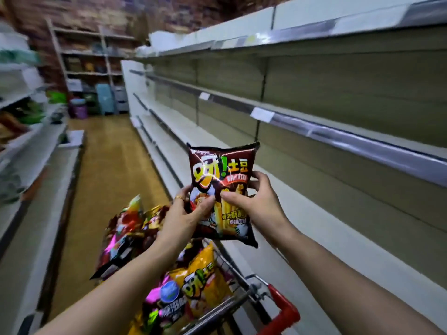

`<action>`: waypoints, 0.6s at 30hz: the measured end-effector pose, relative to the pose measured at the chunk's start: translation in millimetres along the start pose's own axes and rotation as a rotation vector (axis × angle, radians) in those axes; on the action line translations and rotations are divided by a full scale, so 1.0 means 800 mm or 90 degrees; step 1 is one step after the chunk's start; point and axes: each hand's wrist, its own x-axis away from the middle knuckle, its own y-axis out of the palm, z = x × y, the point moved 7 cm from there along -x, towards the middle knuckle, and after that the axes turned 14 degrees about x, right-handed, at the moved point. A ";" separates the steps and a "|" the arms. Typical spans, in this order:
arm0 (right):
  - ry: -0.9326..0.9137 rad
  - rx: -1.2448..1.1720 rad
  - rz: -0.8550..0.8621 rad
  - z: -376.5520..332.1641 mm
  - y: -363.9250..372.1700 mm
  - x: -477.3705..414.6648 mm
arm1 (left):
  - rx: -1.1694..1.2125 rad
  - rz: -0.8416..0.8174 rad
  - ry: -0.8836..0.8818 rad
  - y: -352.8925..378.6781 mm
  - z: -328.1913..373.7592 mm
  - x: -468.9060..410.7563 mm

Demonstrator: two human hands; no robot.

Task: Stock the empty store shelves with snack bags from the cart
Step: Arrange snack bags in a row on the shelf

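head view, store aisle. both hands hold one dark brown snack bag (pixel 221 189) upright in the air, above the cart (pixel 244 301) and in front of the shelves (pixel 338 131) on the right. left hand (pixel 187 213): thumb across the front of the bag near its lower left, fingers curled behind the edge; a gold ring (pixel 179 197) on one finger. right hand (pixel 256 201): thumb pressed on the bag's front near the middle, fingers wrapped round the right edge. so both hands pinch the same bag, one on each side.

the bag's front faces the camera, yellow print and a picture of fries on it. it touches no shelf.

cart sits at bottom centre, wire rim and red handle (pixel 283 308) visible, piled with more snack bags (pixel 135 238); a yellow bag (pixel 203 284) lies near the handle end, a pink and blue one (pixel 167 301) just beside it.

shelves on the right run in several bare tiers with white price tags (pixel 262 114) on the rails. far end of the aisle is blurred.
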 end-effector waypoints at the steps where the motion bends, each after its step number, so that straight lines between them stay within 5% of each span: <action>1: -0.015 -0.009 0.027 -0.013 -0.020 0.003 | 0.023 -0.031 0.009 0.017 0.014 -0.004; 10: -0.072 0.128 0.238 -0.098 -0.207 0.027 | 0.080 -0.218 0.088 0.187 0.111 -0.026; 18: 0.006 0.193 0.393 -0.084 -0.359 0.079 | 0.058 -0.382 0.044 0.351 0.114 -0.025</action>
